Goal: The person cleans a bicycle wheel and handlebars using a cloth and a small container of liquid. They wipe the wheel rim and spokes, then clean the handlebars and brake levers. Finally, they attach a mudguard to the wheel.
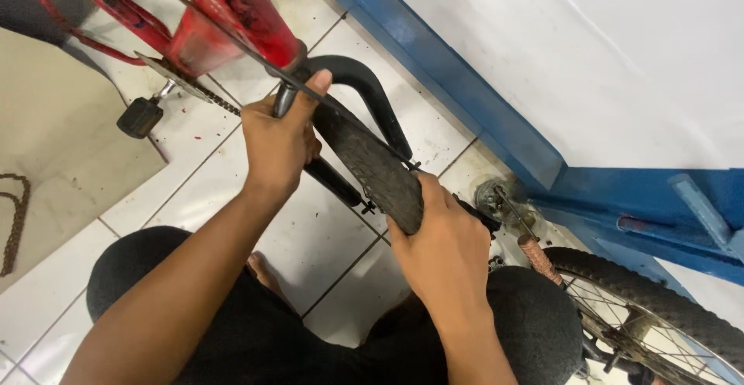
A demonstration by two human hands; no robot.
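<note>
A red bicycle frame (225,21) lies across the top left, over white floor tiles. My left hand (279,141) grips the black fork leg (333,176) just below the frame's head end, thumb up against the metal. My right hand (446,249) wraps around the black tyre (372,164) of the small wheel held in the fork, near its axle. A thin brake cable (325,98) runs along the tyre. My knees in black shorts fill the bottom of the view.
A black pedal (140,117) and chainring sit at the left. Brown cardboard (62,145) with a loose chain (14,222) lies far left. A blue-painted wall base (465,91) runs diagonally on the right. Another spoked wheel (651,315) stands at bottom right.
</note>
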